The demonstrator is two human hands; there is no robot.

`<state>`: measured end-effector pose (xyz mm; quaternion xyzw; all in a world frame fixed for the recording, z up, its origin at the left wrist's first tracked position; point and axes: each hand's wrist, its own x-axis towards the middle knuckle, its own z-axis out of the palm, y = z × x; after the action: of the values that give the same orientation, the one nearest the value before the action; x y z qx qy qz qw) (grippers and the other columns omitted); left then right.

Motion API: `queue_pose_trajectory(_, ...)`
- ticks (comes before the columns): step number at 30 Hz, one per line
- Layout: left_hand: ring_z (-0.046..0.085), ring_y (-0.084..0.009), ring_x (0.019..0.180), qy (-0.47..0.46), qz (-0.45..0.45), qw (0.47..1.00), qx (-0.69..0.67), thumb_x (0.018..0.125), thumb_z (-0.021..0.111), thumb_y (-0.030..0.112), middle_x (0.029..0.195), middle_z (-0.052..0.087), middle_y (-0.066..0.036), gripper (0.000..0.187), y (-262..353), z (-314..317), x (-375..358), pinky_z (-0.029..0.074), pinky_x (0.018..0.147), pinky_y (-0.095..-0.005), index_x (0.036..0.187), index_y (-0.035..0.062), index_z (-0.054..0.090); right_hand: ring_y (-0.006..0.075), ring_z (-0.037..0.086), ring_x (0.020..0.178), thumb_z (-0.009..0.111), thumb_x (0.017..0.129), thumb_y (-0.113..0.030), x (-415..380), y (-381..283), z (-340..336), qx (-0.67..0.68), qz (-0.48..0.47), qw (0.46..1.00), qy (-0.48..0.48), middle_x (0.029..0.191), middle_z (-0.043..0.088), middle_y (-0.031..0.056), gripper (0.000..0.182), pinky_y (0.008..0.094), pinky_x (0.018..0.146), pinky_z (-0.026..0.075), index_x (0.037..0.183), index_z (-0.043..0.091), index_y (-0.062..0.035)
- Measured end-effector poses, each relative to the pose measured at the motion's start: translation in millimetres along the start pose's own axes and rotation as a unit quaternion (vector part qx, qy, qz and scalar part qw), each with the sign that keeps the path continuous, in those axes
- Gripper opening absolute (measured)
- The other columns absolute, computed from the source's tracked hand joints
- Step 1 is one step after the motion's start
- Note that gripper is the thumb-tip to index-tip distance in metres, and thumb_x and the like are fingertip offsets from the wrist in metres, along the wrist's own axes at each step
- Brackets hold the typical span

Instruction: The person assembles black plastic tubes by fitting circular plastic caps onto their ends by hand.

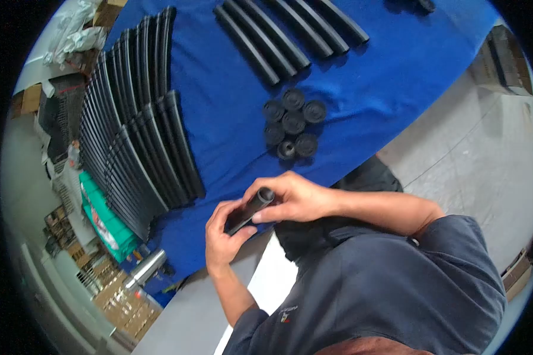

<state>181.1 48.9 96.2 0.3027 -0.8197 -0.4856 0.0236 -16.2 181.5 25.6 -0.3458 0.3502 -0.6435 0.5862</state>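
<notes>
A short black tube (251, 210) is held at a slant above the near edge of the blue-covered table, its open round end facing up toward the right. My left hand (224, 234) is wrapped round the lower part, thumb along the near side. Near the open end, my right hand (296, 198) grips the same tube between thumb and fingers. Beyond my hands, a cluster of several round black caps (293, 122) lies on the cloth. To the left are rows of long black tubes (154, 151), side by side, close to my left hand.
More black tubes (290, 35) lie at the far side of the blue cloth (231, 124). A shiny metal cylinder (145, 269) and a green package (103, 219) are at the left edge. Cardboard boxes (124, 305) stand lower left, with another box (500, 62) at far right.
</notes>
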Motion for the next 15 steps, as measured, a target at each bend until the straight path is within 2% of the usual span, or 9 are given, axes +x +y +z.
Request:
queue_pose_trajectory(1, 0.069, -0.0246, 0.096, -0.001, -0.014, 1.0, 0.01, 0.072, 0.089, 0.011, 0.103, 0.07, -0.013, 0.049, -1, 1, 0, 0.054, 0.087, -0.0347, 0.114, -0.0017, 0.069, 0.0065, 0.064, 0.085, 0.079, 0.094, -0.015, 0, -2, -1, -0.034, 0.004, 0.999, 0.001, 0.095, 0.073, 0.0032, 0.032, 0.0268, 0.073, 0.053, 0.121, 0.065, -0.0032)
queue_pose_trajectory(2, 0.069, -0.0236, 0.091, 0.0, -0.03, 0.999, 0.013, 0.07, 0.088, 0.006, 0.099, 0.071, -0.013, 0.043, -1, 4, 1, 0.054, 0.084, -0.0333, 0.108, -0.0015, 0.069, 0.0096, 0.066, 0.082, 0.079, 0.093, -0.019, 1, -1, 1, -0.04, -0.012, 0.999, 0.007, 0.088, 0.073, 0.0068, 0.029, 0.0306, 0.071, 0.053, 0.111, 0.064, -0.0027)
queue_pose_trajectory(5, 0.069, -0.0228, 0.087, -0.006, -0.004, 0.999, 0.034, 0.07, 0.085, 0.001, 0.097, 0.071, -0.013, 0.04, -7, 3, 1, 0.054, 0.08, -0.0315, 0.106, -0.0019, 0.069, 0.0151, 0.068, 0.078, 0.081, 0.091, -0.024, 1, 5, 2, -0.099, -0.054, 0.994, 0.007, 0.087, 0.072, 0.0099, 0.042, 0.0328, 0.07, 0.055, 0.121, 0.059, -0.0035)
queue_pose_trajectory(6, 0.07, -0.0251, 0.088, 0.023, -0.025, 0.999, -0.027, 0.074, 0.085, 0.006, 0.097, 0.072, -0.013, 0.032, -7, 5, -3, 0.055, 0.084, -0.0355, 0.103, -0.0009, 0.071, 0.0201, 0.069, 0.076, 0.083, 0.09, -0.028, 1, -4, 2, -0.113, -0.028, 0.993, -0.01, 0.087, 0.07, 0.0093, 0.054, 0.0346, 0.071, 0.056, 0.129, 0.054, -0.003)
queue_pose_trajectory(7, 0.07, -0.0263, 0.09, 0.068, -0.006, 0.987, -0.145, 0.077, 0.085, 0.01, 0.097, 0.072, -0.013, 0.032, -6, 10, -7, 0.055, 0.086, -0.0382, 0.104, -0.0001, 0.07, 0.021, 0.07, 0.086, 0.085, 0.088, -0.033, 1, -12, 2, -0.146, 0.038, 0.988, -0.045, 0.095, 0.068, 0.0114, 0.074, 0.0334, 0.077, 0.057, 0.144, 0.047, -0.0022)
queue_pose_trajectory(9, 0.07, -0.0286, 0.094, 0.149, 0.028, 0.916, -0.372, 0.083, 0.084, 0.017, 0.098, 0.072, -0.014, 0.032, -5, 21, -12, 0.055, 0.09, -0.0436, 0.106, 0.0015, 0.069, 0.0258, 0.069, 0.094, 0.084, 0.087, -0.038, -1, -4, 8, -0.202, -0.058, 0.977, -0.043, 0.098, 0.065, 0.0153, 0.086, 0.0365, 0.082, 0.058, 0.15, 0.041, 0.0006)
queue_pose_trajectory(10, 0.068, -0.0323, 0.105, 0.152, 0.084, 0.877, -0.448, 0.091, 0.08, 0.025, 0.103, 0.072, -0.017, 0.035, -8, 22, -12, 0.054, 0.099, -0.0524, 0.114, 0.0044, 0.065, 0.0311, 0.068, 0.103, 0.083, 0.088, -0.042, -2, -5, 8, -0.247, -0.048, 0.965, -0.073, 0.106, 0.065, 0.0199, 0.089, 0.0402, 0.087, 0.058, 0.153, 0.039, 0.0015)
queue_pose_trajectory(13, 0.066, -0.0332, 0.113, 0.181, 0.077, 0.815, -0.545, 0.093, 0.078, 0.022, 0.11, 0.072, -0.019, 0.039, 3, 23, -17, 0.052, 0.105, -0.0534, 0.123, 0.0057, 0.06, 0.0353, 0.069, 0.105, 0.082, 0.088, -0.043, -1, -3, 9, -0.257, -0.09, 0.957, -0.105, 0.111, 0.067, 0.0221, 0.088, 0.0422, 0.088, 0.058, 0.152, 0.041, 0.0013)
queue_pose_trajectory(15, 0.064, -0.0346, 0.121, 0.16, 0.051, 0.783, -0.599, 0.095, 0.075, 0.017, 0.125, 0.07, -0.018, 0.04, -15, 28, -24, 0.051, 0.109, -0.052, 0.13, 0.008, 0.058, 0.0348, 0.071, 0.107, 0.081, 0.09, -0.032, 0, -9, 3, -0.195, -0.052, 0.973, -0.108, 0.116, 0.069, 0.0221, 0.073, 0.0418, 0.088, 0.057, 0.147, 0.049, -0.0001)
